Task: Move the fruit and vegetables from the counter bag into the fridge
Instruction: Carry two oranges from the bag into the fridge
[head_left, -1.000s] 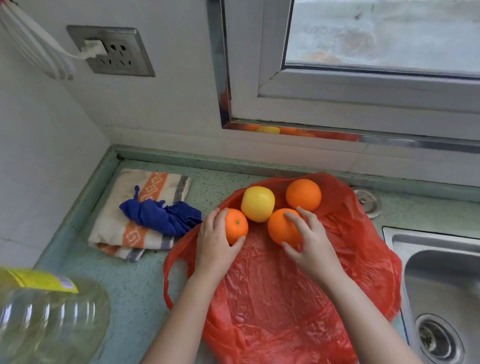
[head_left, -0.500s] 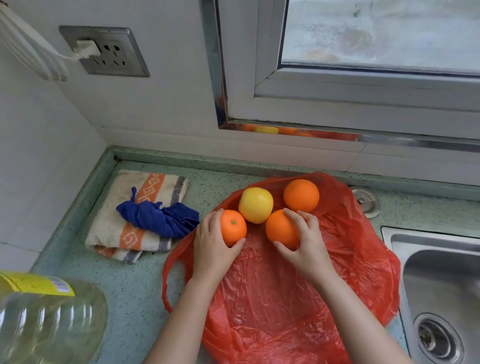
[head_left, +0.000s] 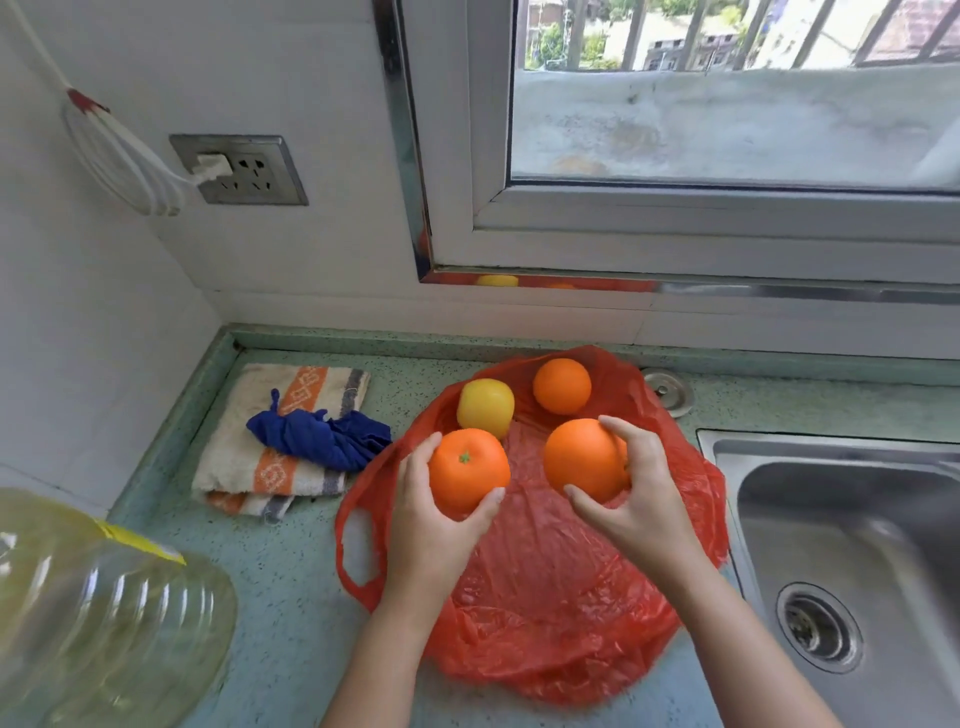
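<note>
A red plastic bag (head_left: 545, 613) lies spread flat on the green counter. My left hand (head_left: 431, 530) grips an orange with a green stem mark (head_left: 467, 475), lifted above the bag. My right hand (head_left: 631, 506) grips a second orange (head_left: 582, 457), also raised off the plastic. Behind them a yellow apple-like fruit (head_left: 485, 406) and a third orange (head_left: 562, 385) rest on the bag's far edge. No fridge is in view.
A striped towel (head_left: 249, 457) with a crumpled blue cloth (head_left: 322, 439) lies left of the bag. A large clear oil bottle (head_left: 93, 618) fills the near left corner. The steel sink (head_left: 852, 561) is at the right. Window and wall socket (head_left: 241, 169) stand behind.
Both hands have closed round their oranges and lifted them off the bag toward me. The camera view has tilted up.
</note>
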